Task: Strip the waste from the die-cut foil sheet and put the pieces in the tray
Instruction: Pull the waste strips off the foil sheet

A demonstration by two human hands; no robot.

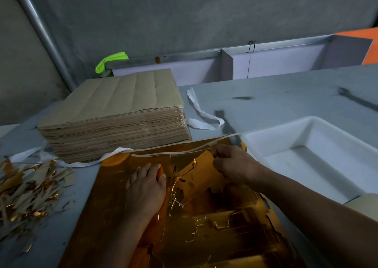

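I'm mid-strip. The gold foil sheet (184, 226) lies on the bench (276, 95) just in front of me, and 1 die-cut piece (201, 178) is tilted up out of its far part. My left hand (146, 188) lies flat, fingers straight, pressing the sheet down just left of the tear. My right hand (235, 163) pinches the piece's far edge with curled fingers. Next, I judge, comes a steady pull to free it, then a carry right to the white tray (276, 126).
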